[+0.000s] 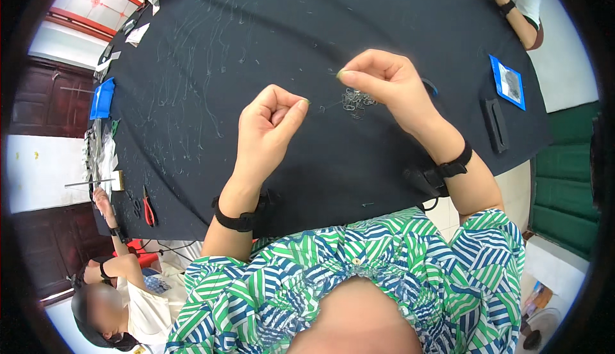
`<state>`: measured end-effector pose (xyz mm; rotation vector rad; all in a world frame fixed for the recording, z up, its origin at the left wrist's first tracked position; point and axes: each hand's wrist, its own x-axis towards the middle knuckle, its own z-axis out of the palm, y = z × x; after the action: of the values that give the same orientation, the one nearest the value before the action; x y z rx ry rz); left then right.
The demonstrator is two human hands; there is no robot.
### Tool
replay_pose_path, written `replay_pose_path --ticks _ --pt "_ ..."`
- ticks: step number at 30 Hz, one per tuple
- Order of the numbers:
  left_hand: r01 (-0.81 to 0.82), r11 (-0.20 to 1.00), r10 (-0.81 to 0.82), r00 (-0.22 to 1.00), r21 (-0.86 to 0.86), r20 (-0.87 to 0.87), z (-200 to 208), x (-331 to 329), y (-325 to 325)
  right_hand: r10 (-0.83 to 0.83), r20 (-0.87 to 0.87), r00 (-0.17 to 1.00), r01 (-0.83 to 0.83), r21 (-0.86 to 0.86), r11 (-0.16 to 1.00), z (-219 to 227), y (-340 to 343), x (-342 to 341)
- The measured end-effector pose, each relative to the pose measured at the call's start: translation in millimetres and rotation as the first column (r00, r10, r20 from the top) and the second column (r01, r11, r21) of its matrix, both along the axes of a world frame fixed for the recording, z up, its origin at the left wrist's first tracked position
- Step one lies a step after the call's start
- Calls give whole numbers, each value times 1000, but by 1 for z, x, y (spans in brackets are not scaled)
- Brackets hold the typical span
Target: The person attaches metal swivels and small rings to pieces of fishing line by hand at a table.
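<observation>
Both of my hands are raised over a black cloth-covered table, thumb against fingers. My left hand [269,120] is closed in a pinch, and whatever lies between its fingertips is too small to make out. To its right and a little farther off, my right hand [384,82] is also pinched, with a fine strand faintly visible by its fingertips. A small heap of bent metal wire pieces [357,101] lies on the cloth just beneath and beside my right hand. A thin thread seems to run near it, toward my left hand.
Many fine threads [208,65] lie spread over the black cloth [307,174] at left. Red-handled pliers [148,208] are at the near left. A black case [494,125] and a blue packet [507,83] lie at right. Other people sit around the table.
</observation>
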<state>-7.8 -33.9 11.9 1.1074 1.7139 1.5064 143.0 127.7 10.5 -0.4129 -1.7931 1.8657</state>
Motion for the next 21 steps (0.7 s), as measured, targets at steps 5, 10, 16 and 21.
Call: replay_pose_path --ticks 5,10,16,21 --pt "-67 997 68 998 -48 3 -5 -8 1 -77 -65 995 59 -248 967 3 9 4" --pt "-55 998 58 993 -31 101 -9 -13 -2 -148 -80 986 128 -211 969 1 8 6" --pt "55 998 -59 987 32 150 -12 2 -4 -24 138 990 14 75 997 0 -6 15" --pt "122 991 -113 981 47 -156 -16 4 -3 27 264 964 -93 241 966 0 -10 19"
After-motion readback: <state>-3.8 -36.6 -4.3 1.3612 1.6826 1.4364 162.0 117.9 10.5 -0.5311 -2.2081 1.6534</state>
